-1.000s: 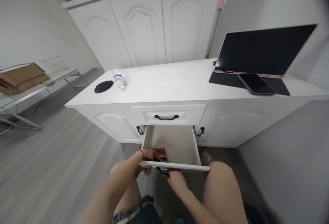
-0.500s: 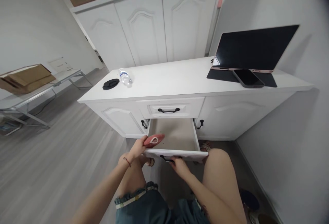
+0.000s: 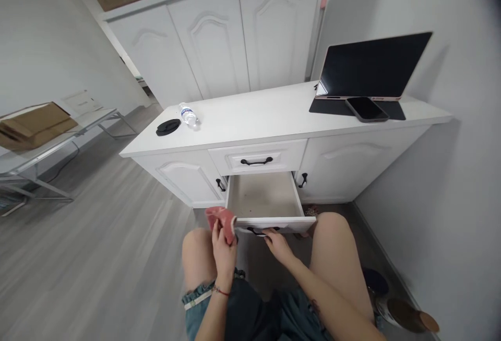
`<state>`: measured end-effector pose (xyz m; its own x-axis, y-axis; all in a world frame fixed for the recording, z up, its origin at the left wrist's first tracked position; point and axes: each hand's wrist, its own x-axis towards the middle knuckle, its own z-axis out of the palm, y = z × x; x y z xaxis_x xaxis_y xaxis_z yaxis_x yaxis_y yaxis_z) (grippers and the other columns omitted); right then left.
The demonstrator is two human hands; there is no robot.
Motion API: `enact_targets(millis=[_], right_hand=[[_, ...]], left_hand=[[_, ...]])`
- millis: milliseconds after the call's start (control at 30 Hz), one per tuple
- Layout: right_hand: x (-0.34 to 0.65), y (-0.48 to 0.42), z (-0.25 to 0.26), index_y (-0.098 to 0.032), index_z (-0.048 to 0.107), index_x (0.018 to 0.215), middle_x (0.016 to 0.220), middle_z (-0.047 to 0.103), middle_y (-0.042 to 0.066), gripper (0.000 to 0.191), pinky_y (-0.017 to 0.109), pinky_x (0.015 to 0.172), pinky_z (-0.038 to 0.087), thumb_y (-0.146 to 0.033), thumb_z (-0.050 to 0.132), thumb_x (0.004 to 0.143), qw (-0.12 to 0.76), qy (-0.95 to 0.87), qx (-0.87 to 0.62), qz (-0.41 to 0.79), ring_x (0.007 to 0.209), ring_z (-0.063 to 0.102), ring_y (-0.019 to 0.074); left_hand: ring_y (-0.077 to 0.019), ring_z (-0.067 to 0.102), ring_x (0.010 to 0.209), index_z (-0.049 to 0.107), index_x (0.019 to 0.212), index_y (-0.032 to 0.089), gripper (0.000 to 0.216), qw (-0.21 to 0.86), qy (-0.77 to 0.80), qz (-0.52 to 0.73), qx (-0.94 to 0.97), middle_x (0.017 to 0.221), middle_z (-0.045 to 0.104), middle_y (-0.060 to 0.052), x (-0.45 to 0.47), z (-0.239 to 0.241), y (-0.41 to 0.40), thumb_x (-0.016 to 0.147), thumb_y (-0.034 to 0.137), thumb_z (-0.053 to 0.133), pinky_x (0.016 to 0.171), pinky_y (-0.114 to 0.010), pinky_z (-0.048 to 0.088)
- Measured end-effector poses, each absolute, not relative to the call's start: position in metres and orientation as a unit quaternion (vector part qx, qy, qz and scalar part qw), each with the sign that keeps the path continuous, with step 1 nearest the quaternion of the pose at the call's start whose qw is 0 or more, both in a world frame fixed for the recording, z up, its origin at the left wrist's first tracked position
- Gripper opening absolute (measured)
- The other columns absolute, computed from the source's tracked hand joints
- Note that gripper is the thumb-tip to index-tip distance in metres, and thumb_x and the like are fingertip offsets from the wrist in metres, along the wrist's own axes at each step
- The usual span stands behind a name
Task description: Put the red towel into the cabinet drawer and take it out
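In the head view, my left hand (image 3: 224, 252) grips a pinkish-red cloth (image 3: 222, 218) just left of the drawer's front corner. The cloth is bunched and partly folded over my fingers. My right hand (image 3: 277, 243) is at the black drawer handle (image 3: 256, 231), its fingers hooked over the right end. The white lower drawer (image 3: 270, 195) stands pulled out between my knees, and only a few small dark specks show on its floor. Above it the upper drawer (image 3: 256, 159) is closed.
On the white cabinet top (image 3: 250, 121) are a black round object (image 3: 168, 127), a clear plastic bottle (image 3: 188, 116) lying down, a dark-screened tablet (image 3: 371, 69) and a phone (image 3: 366, 109). A cardboard box (image 3: 37, 124) rests on a table at left. A wall closes the right side.
My left hand has drawn the cloth out from over the drawer, left and toward me, and turned it. My right hand stays at the handle. The camera view has shifted slightly.
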<state>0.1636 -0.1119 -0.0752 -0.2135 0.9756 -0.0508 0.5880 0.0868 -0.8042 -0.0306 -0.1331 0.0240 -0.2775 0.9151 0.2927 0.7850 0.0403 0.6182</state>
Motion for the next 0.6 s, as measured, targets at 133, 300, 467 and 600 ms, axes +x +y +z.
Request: enact_targets(millis=[133, 300, 467, 600], right_hand=[[0.162, -0.119, -0.082, -0.017, 0.063, 0.112, 0.117, 0.062, 0.012, 0.037, 0.037, 0.090, 0.047, -0.014, 0.041, 0.082, 0.309, -0.680, -0.566, 0.349, 0.105, 0.061, 0.0231], [0.157, -0.120, -0.092, -0.018, 0.061, 0.115, 0.121, 0.061, 0.012, 0.050, 0.037, 0.090, 0.049, -0.003, 0.042, 0.071, 0.351, -0.673, -0.558, 0.337, 0.104, 0.062, 0.0222], [0.152, -0.118, -0.097, -0.018, 0.065, 0.109, 0.107, 0.068, 0.012, 0.049, 0.037, 0.084, 0.053, -0.003, 0.047, 0.066, 0.386, -0.619, -0.598, 0.332, 0.097, 0.065, 0.0259], [0.163, -0.119, -0.089, -0.017, 0.064, 0.107, 0.107, 0.067, 0.012, 0.036, 0.040, 0.084, 0.053, -0.010, 0.052, 0.074, 0.424, -0.593, -0.604, 0.321, 0.100, 0.063, 0.0268]], left_hand=[[-0.0305, 0.011, 0.142, 0.059, 0.091, 0.017, 0.034, 0.050, 0.692, 0.267, 0.669, 0.151, 0.027, -0.013, -0.003, 0.008, -0.128, 0.065, -0.001, 0.048, 0.112, -0.056, 0.016], [-0.0307, 0.009, 0.142, 0.056, 0.087, 0.018, 0.037, 0.048, 0.676, 0.208, 0.705, 0.151, 0.027, -0.013, 0.019, 0.004, -0.132, 0.059, -0.004, 0.045, 0.110, -0.063, 0.012], [-0.0302, 0.012, 0.141, 0.058, 0.091, 0.018, 0.038, 0.058, 0.658, 0.182, 0.728, 0.149, 0.032, -0.011, 0.042, 0.007, -0.133, 0.061, -0.002, 0.044, 0.109, -0.065, 0.011], [-0.0301, 0.012, 0.142, 0.059, 0.093, 0.017, 0.037, 0.064, 0.645, 0.186, 0.738, 0.150, 0.030, -0.011, 0.058, 0.008, -0.131, 0.065, -0.002, 0.044, 0.109, -0.066, 0.009]])
